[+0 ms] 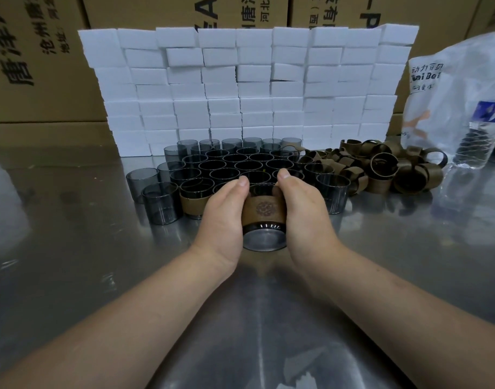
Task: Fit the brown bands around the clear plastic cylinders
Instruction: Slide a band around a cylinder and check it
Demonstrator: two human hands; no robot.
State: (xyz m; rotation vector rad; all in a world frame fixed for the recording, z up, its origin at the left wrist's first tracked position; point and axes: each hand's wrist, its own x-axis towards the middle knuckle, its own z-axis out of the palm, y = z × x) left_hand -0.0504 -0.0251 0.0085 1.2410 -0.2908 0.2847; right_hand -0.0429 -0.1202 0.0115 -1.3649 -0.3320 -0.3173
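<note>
Your left hand [222,217] and right hand [302,214] curl around one cylinder [264,238] at twelve o'clock, its band [263,210] already on. It looks light, stiff and slick, so press on the grippier band. At two o'clock lie spare bands [381,169].

Cylinder [264,240] partly hidden behind left hand [223,217].

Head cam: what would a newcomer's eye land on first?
Dead centre, the left hand and right hand grip a clear cylinder wearing a brown band with a round emblem. Behind them stands a crowd of mostly bare cylinders, with a heap of loose bands to its right. A wall of white blocks fills the back.
</note>
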